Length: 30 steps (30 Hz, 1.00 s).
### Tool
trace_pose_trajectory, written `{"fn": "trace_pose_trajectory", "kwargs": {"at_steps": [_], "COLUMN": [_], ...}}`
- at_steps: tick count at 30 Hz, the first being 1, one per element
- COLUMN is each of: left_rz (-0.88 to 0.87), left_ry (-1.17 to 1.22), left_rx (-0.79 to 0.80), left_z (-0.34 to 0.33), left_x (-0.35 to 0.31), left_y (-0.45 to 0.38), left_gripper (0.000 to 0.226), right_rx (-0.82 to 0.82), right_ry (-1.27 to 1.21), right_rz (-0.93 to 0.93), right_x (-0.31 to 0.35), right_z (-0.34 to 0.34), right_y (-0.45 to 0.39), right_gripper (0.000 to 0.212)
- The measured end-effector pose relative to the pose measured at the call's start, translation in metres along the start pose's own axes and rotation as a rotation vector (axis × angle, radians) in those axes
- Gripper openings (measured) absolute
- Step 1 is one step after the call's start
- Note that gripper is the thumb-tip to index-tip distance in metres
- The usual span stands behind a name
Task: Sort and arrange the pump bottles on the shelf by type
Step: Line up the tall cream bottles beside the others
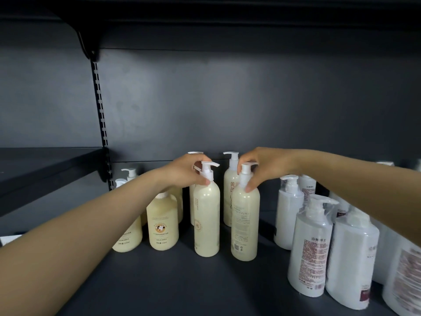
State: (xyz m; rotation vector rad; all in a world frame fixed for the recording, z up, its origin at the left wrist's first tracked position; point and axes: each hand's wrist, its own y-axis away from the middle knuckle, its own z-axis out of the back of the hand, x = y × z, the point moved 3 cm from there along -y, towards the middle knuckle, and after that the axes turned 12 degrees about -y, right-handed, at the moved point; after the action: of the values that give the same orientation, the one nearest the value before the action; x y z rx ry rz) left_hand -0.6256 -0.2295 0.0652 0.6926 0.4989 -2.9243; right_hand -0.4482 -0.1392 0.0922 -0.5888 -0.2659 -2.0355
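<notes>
Two tall cream pump bottles stand upright side by side on the dark shelf (pixel 173 281). My left hand (pixel 185 171) grips the pump neck of the left tall bottle (pixel 206 222). My right hand (pixel 262 165) grips the pump neck of the right tall bottle (pixel 245 226), whose back label faces me. Behind them stand two more tall cream bottles, one with large characters (pixel 229 197). To the left are short, round cream bottles, one with a cow emblem (pixel 162 224). On the right stands a group of white plastic-wrapped pump bottles (pixel 309 247).
The shelf's back panel (pixel 227 106) is close behind the bottles. A slotted upright (pixel 101 119) divides this bay from a lower-looking dark shelf (pixel 45 160) at the left. Another shelf board overhangs at the top (pixel 205 10).
</notes>
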Motion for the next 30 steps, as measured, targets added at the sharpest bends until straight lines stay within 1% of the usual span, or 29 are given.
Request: {"fn": "trace_pose_trajectory", "kwargs": {"at_steps": [2,3,5,7,10,12,14,15,18,21,23,26,30], "left_rz": [0.016,0.026,0.050,0.074,0.101,0.112,0.106,0.103,0.128,0.153,0.174,0.185,0.175], "left_ry": [0.034,0.036,-0.003,-0.070,-0.090,-0.057,-0.039,-0.034,-0.044,-0.118,-0.162,-0.178,-0.167], "left_rx": [0.003,-0.004,-0.030,-0.081,-0.136,-0.118,-0.059,-0.038,-0.053,-0.104,-0.144,-0.166,-0.179], "left_z": [0.002,0.002,0.002,0.001,-0.002,-0.002,-0.002,-0.001,-0.001,0.000,0.002,0.004,0.003], "left_x": [0.000,0.000,0.000,0.001,0.002,0.003,0.005,0.005,0.009,0.008,0.006,0.008,0.013], "left_y": [0.001,0.001,0.000,-0.002,-0.003,-0.003,-0.002,-0.001,-0.003,-0.004,-0.005,-0.007,-0.011], "left_gripper": [0.037,0.034,0.025,0.020,0.036,0.038,0.022,0.015,0.031,0.028,0.031,0.038,0.035], "right_rx": [0.040,0.034,-0.003,-0.072,-0.139,-0.078,0.035,0.065,0.051,0.000,-0.025,-0.041,-0.051], "right_ry": [-0.113,-0.144,-0.131,-0.096,-0.136,-0.265,-0.348,-0.364,-0.410,-0.419,-0.404,-0.390,-0.385], "right_rz": [-0.017,-0.014,-0.016,-0.033,-0.046,-0.088,-0.135,-0.147,-0.145,-0.142,-0.144,-0.150,-0.148], "right_x": [-0.002,-0.003,-0.004,-0.004,-0.005,-0.008,-0.011,-0.012,-0.016,-0.017,-0.017,-0.017,-0.018], "right_z": [0.002,0.003,0.001,-0.001,-0.011,-0.018,-0.025,-0.026,-0.029,-0.029,-0.029,-0.030,-0.031], "right_y": [0.001,0.001,-0.001,-0.005,-0.011,-0.011,-0.008,-0.007,-0.008,-0.012,-0.016,-0.022,-0.028], "right_gripper": [0.030,0.027,0.019,0.022,0.040,0.040,0.036,0.036,0.038,0.040,0.040,0.040,0.042]}}
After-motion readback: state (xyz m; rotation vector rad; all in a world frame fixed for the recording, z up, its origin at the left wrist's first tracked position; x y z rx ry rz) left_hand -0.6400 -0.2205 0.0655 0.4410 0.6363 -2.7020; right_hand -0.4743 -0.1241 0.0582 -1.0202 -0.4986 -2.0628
